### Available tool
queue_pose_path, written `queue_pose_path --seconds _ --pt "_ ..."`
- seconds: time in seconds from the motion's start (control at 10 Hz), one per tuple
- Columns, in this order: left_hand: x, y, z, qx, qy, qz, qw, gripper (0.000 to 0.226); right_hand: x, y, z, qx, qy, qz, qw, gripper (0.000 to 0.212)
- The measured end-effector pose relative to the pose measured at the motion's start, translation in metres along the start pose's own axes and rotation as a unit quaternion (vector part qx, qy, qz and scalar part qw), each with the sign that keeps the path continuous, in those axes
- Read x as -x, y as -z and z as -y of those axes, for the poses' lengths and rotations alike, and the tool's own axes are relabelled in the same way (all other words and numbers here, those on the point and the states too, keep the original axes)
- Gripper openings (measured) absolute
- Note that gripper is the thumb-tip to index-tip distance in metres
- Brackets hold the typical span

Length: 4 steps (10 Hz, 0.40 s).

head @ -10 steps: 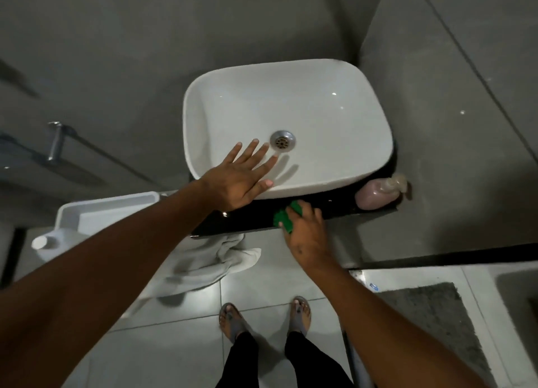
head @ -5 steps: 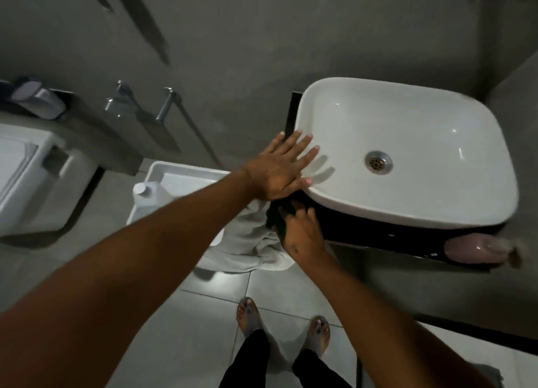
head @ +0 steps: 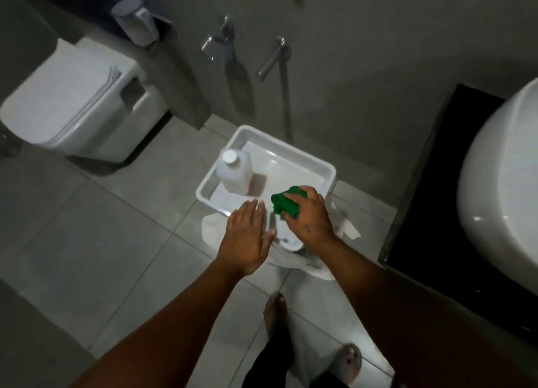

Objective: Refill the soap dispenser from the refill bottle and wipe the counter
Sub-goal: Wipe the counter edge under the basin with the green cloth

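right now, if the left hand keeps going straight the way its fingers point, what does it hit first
Probably the near rim of the white plastic tray; the open left hand points toward it, though its height above the tray is unclear.

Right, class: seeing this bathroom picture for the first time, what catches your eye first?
The green cloth bunched in the right hand stands out, held over the white tub on the floor. The left hand is spread open beside it. In the tub's far-left corner stands a white bottle.

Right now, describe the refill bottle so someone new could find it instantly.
Find the white tray on the floor between the toilet and the sink counter. In its far left corner stands the refill bottle: white, capped, and the only upright container there.
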<state>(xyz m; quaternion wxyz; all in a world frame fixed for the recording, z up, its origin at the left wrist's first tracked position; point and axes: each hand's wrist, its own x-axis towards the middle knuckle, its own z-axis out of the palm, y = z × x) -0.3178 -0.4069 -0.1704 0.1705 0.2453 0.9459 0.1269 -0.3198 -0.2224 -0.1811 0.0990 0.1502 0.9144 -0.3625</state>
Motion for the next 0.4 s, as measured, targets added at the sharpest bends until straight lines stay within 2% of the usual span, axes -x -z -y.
queue_pose_path --seconds 0.1,0.2,0.3,0.4 --pt "-0.008 -0.018 0.006 -0.015 0.003 0.004 1.0 0.072 -0.02 -0.026 0.001 0.039 0.013 -0.005 0.999 0.045" --pt "-0.007 -0.028 0.007 -0.052 -0.01 0.013 0.999 0.071 -0.027 -0.03 0.003 0.07 -0.013 0.015 0.997 0.054" --pt "-0.006 -0.025 0.006 -0.054 -0.008 0.018 0.998 0.07 -0.029 -0.014 0.013 0.07 -0.041 0.065 0.995 0.074" --pt "-0.01 -0.005 -0.016 -0.055 -0.012 0.013 0.998 0.072 -0.004 0.044 0.029 -0.023 -0.057 0.076 0.995 0.071"
